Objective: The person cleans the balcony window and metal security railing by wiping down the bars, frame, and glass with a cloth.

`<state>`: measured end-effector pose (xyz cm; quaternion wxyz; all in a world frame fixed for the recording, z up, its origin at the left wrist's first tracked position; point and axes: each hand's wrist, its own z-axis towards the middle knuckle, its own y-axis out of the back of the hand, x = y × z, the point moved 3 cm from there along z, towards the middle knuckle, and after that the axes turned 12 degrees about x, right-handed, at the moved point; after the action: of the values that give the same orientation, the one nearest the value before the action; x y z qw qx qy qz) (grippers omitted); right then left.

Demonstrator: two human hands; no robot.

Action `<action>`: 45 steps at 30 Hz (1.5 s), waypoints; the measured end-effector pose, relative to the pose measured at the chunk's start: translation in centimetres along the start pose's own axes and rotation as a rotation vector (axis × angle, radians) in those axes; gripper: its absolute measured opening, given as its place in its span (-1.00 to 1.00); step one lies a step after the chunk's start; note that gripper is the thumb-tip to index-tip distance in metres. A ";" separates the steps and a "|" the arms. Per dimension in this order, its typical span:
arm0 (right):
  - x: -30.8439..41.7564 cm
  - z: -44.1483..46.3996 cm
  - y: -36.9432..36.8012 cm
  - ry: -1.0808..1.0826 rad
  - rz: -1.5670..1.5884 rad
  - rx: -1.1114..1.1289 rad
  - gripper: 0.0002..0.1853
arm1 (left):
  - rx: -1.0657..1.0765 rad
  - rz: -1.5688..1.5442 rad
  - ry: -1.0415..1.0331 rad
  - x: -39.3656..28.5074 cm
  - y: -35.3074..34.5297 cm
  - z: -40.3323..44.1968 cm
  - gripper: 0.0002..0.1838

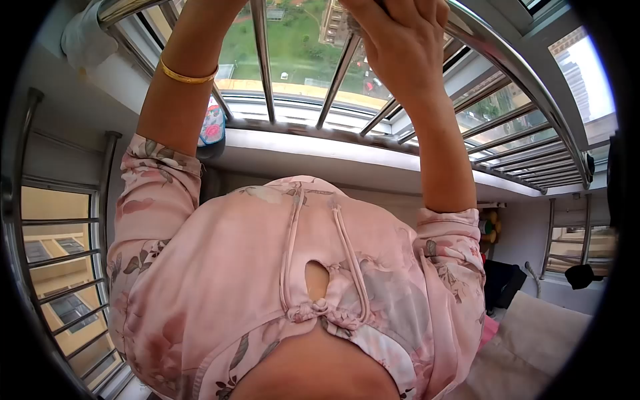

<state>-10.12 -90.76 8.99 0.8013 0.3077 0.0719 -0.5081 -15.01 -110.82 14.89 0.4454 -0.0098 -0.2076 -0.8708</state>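
Observation:
My right hand point(403, 47) is at the top of the view, by the upper end of an upright metal bar point(339, 81) of the window guard. Its fingers are curled closed. A small greyish bit of material point(354, 25) shows under the thumb side, against the bar; its kind is unclear. My left forearm point(177, 100), with a gold bangle point(189, 78) on it, reaches up past the top edge, so the left hand is out of frame. Another upright bar point(262, 60) stands just right of that forearm.
A container with a pink flower label point(213, 125) stands on the sill behind my left forearm. White cloth point(87, 43) hangs at the upper left. A curved rail point(527, 63) and more bars run along the right. Beyond the glass lies a lawn point(300, 53) far below.

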 end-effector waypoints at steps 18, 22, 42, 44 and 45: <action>-6.1 -9.5 -2.1 -1.176 1.542 -0.770 -0.66 | 0.017 -0.225 0.525 2.6 1.8 -18.6 -0.63; -0.6 -9.9 0.5 -0.987 0.759 -0.439 -0.61 | -0.062 -0.368 0.674 4.0 0.9 -19.9 -0.60; 15.0 -24.4 -17.1 -1.128 1.108 0.427 -0.50 | -0.481 -1.388 0.647 9.7 -5.4 -21.2 -0.73; 15.4 -27.1 -17.1 -1.170 1.073 0.589 -0.51 | -0.203 -0.827 0.712 9.9 -4.6 -21.5 -0.71; 14.7 -26.2 -16.6 -1.175 1.071 0.643 -0.51 | -0.216 -0.828 0.745 9.7 -4.5 -21.3 -0.70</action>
<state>-12.29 -92.12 -25.24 0.7143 0.1994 -0.6573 -0.1339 -20.78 -123.87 -4.20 0.1065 0.3349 0.0672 -0.9338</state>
